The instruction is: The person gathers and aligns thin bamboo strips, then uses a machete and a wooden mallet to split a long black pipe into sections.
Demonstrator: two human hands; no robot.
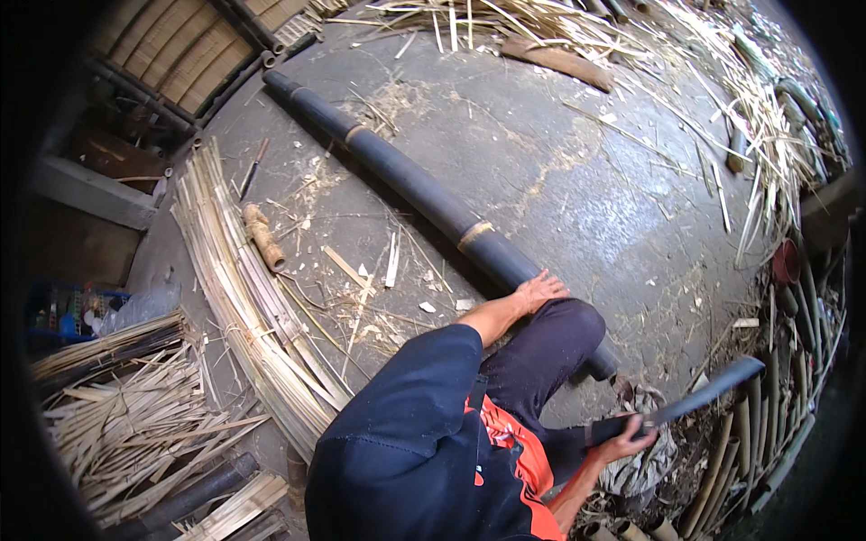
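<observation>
One dark bamboo pole (412, 187) on the floor (613, 198), probably heavy, stiff and slick, is best gripped by a pale node ring (474, 236), the unclosed left hand (541, 288) being laid upon the pole, a machete (708, 394) clasped in the right hand (625, 440).

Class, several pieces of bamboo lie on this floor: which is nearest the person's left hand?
The long, dark pole running diagonally, right by the left hand; the short tan tube and the long pale split strips lie farther left.
</observation>
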